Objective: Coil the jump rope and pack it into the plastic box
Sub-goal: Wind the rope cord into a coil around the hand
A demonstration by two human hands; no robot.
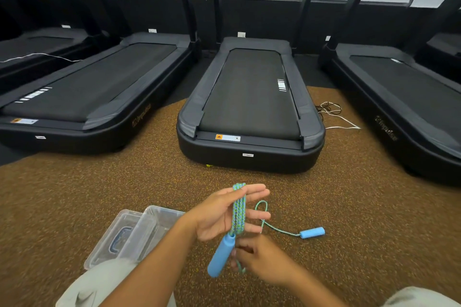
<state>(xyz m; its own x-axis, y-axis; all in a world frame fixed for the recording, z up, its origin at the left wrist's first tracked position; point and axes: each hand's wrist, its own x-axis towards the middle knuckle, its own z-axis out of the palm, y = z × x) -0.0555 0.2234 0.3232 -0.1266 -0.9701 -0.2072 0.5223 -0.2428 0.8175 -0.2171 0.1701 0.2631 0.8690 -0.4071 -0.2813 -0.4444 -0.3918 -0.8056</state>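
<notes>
Two bare forearms reach forward from below. The left hand (pixel 219 214) is raised, palm turned inward, fingers (pixel 252 193) straight and spread, with rope wound lengthwise around it. The right hand (pixel 262 259) sits lower, fingers curled, pinching the rope.

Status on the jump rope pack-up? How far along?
Done: several loops of the jump rope are wound around the open left hand, first handle dangling below it. In hand: the right hand pinches the strand to feed another wrap. Left: a loose tail and the second handle lie on the floor; the plastic box, lid apparently off, holds no rope.
</notes>
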